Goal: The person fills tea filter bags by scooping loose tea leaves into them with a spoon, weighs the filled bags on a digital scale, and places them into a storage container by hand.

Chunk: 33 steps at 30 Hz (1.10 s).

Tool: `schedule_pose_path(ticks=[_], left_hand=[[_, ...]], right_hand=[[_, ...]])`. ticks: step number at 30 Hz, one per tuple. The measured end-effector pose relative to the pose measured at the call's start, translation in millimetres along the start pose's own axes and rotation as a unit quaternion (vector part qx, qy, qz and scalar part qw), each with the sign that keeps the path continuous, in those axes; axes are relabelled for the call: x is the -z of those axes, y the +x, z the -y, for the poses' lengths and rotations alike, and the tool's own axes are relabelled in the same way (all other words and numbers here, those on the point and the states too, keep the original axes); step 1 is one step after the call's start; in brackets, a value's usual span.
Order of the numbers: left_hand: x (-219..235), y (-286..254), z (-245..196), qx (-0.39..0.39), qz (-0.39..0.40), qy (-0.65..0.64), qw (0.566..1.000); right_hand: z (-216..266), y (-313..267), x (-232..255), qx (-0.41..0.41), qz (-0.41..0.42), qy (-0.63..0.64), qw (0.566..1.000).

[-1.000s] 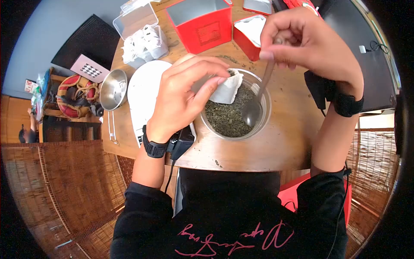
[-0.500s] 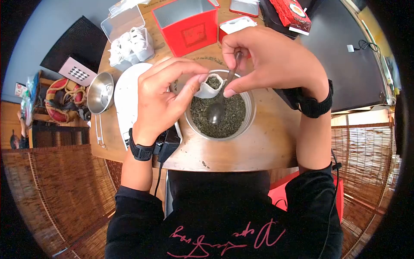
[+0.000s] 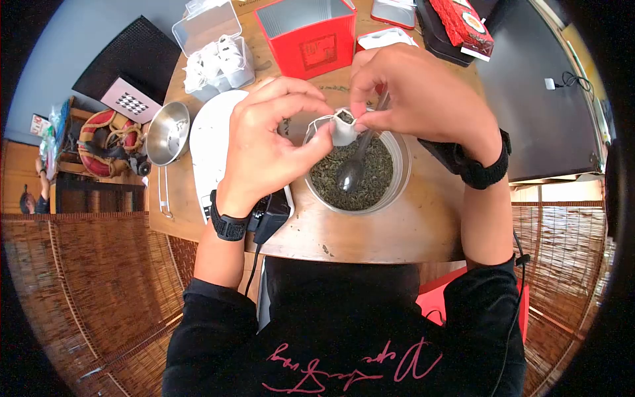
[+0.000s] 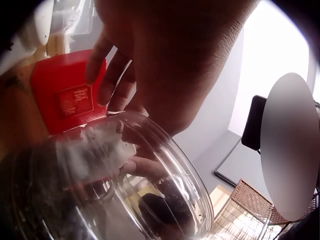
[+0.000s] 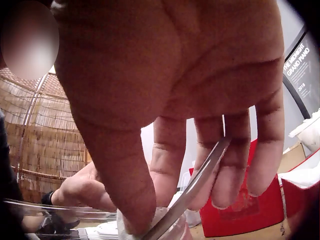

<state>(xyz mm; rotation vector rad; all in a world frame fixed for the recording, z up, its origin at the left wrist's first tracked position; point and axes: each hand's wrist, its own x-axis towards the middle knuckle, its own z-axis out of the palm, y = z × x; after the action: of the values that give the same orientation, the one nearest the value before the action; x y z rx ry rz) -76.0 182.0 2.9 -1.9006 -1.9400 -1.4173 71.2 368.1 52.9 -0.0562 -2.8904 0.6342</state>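
Observation:
A small white tea bag (image 3: pixel 344 136), its top open and dark leaves inside, is held over a clear round tub (image 3: pixel 405 171) of loose dried tea (image 3: pixel 374 175). My left hand (image 3: pixel 274 135) pinches the bag's left edge between thumb and fingers. With thumb and forefinger my right hand (image 3: pixel 426 99) pinches its right edge. The same hand keeps a metal spoon (image 3: pixel 350 176) in its fingers, bowl hanging low over the leaves. In the right wrist view the spoon's handle (image 5: pixel 197 187) crosses the fingers, with the thumb against the bag.
Left of the tub lies a white scale-like device (image 3: pixel 213 142), partly under my left arm, and a steel pan (image 3: pixel 169 135). Behind stand a clear box (image 3: pixel 221 63) of white tea bags, a red tin (image 3: pixel 311 49) and a smaller red box (image 3: pixel 387 38). Tea crumbs dot the table (image 3: pixel 397 238).
My right hand has come down and left with the spoon, from right of the tub to the bag. Its thumb and forefinger now pinch the bag's edge; the bag has turned upright.

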Motion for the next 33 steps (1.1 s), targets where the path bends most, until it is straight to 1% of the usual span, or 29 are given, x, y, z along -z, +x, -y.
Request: schedule_pose_path(ticks=[4,6,7,9,10,12,13,15,16,18,20,23,25,29,31,32,33], left_hand=[[-1.0,-1.7,-1.1,0.012,-0.011,-0.010,1.000],[-0.7,-0.1,-2.9,0.011,-0.009,-0.016,1.000],[-0.7,0.5,-3.3,0.011,-0.011,-0.017,1.000],[-1.8,-0.5,-3.3,-0.001,-0.009,-0.022,1.000],[-2.3,-1.3,-3.7,-0.001,-0.009,-0.023,1.000],[-2.0,-0.9,-6.2,0.014,-0.019,-0.046,0.999],[-1.8,-0.1,-6.7,0.009,-0.023,-0.046,0.999],[-1.7,0.4,-5.8,0.008,-0.035,-0.042,0.998],[-1.4,1.0,-5.7,0.004,-0.039,-0.041,0.998],[-0.7,0.9,-6.8,0.005,-0.043,-0.059,0.997],[0.4,0.6,-9.1,0.008,-0.041,-0.059,0.997],[0.4,-0.9,-8.6,0.009,-0.061,-0.067,0.996],[1.4,-0.8,-7.5,-0.009,-0.087,-0.049,0.995],[0.9,-0.6,-5.0,-0.014,-0.093,-0.043,0.995],[-0.7,-1.7,-4.6,-0.012,-0.099,-0.051,0.994],[-0.7,-2.3,-5.2,-0.011,-0.099,-0.051,0.994],[-0.8,-2.3,-6.2,-0.002,-0.102,-0.055,0.993]], right_hand=[[-2.1,-3.9,5.3,0.023,-0.011,0.006,1.000],[-2.1,-3.8,11.1,0.016,0.009,0.059,0.998],[-0.2,-3.3,12.2,0.017,0.010,0.057,0.998],[5.8,-2.8,10.5,0.012,-0.023,0.125,0.992],[5.7,-3.0,6.9,0.011,-0.023,0.125,0.992],[2.8,-2.8,-2.6,0.065,-0.059,0.127,0.988],[3.3,-1.3,-5.1,0.068,-0.061,0.121,0.988],[6.6,2.4,-6.8,0.078,-0.098,0.042,0.991],[9.0,3.0,-4.5,0.082,-0.100,0.038,0.991],[13.8,3.4,-1.0,0.028,-0.066,0.046,0.996],[14.4,4.4,-1.2,0.034,-0.073,0.062,0.995],[16.3,4.4,-0.9,0.020,-0.068,0.085,0.994],[19.1,2.2,-0.3,0.002,-0.038,0.092,0.995],[23.3,0.5,4.2,0.006,-0.022,0.074,0.997],[18.8,0.7,-0.4,0.007,-0.047,0.074,0.996],[15.8,0.0,-3.4,0.007,-0.046,0.074,0.996],[12.4,-0.8,-6.2,0.027,-0.059,0.078,0.995]])
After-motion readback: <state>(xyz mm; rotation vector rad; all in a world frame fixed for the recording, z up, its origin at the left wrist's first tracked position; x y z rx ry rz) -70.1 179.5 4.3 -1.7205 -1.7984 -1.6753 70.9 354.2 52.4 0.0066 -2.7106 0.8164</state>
